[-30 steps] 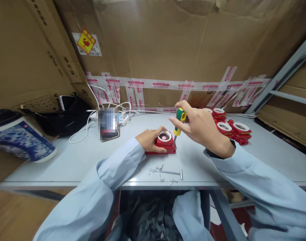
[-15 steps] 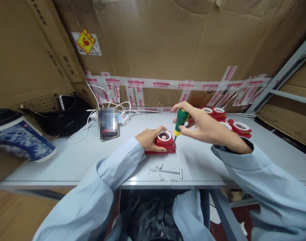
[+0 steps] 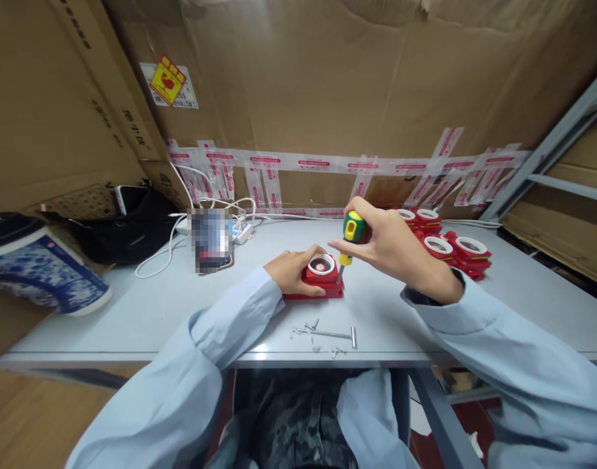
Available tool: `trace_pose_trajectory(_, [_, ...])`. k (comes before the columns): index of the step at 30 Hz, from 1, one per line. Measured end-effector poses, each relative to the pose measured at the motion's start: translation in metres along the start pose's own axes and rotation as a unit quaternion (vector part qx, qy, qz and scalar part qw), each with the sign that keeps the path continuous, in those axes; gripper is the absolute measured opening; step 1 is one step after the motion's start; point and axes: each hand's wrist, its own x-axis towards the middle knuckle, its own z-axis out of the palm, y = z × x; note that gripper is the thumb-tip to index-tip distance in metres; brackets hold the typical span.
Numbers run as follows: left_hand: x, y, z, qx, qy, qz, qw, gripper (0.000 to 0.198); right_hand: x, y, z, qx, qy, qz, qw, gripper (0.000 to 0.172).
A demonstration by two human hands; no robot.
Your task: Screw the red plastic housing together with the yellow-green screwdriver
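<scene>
In the right hand point(image 3: 391, 243), pinches a green-and-yellow-handled metal screwdriver point(image 3: 353, 226), angled steeply down-left to the right end of a red, white-ringed plastic box point(image 3: 324, 281) clasped in the left hand point(image 3: 289, 272).

Light blue sleeves point(image 3: 230, 326), long, loose, creased at elbows. Dark lining point(image 3: 416, 299) showing at right cuff. Pale blue jacket hem point(image 3: 369, 410) over dark camouflage-patterned clothing point(image 3: 298, 417) at lap.

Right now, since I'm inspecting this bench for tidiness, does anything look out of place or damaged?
Yes, slightly: small screws and pale bits, too small to identify, lie scattered beside a T-shaped metal tool near the front edge of the table, loose rather than contained. Behind, the tape on the cardboard looks crumpled at the right.
</scene>
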Motion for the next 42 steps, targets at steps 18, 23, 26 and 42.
trace_pose_trajectory(18, [0.0,0.001,0.0,0.005,-0.004,-0.001,1.0,0.071,-0.004,0.003,-0.001,0.176,-0.107,-0.074,0.976,0.043])
trace_pose_trajectory(23, [-0.001,0.0,0.0,0.015,-0.003,-0.006,1.0,0.07,-0.003,0.006,0.011,0.133,-0.01,-0.034,0.99,0.034])
trace_pose_trajectory(26, [-0.001,0.001,0.0,0.02,-0.001,-0.006,1.0,0.071,-0.004,0.005,0.025,0.086,0.056,0.001,0.995,0.049])
trace_pose_trajectory(42, [0.0,0.002,-0.001,0.003,-0.009,-0.01,1.0,0.072,-0.002,0.01,-0.005,0.151,-0.064,-0.012,0.986,0.032])
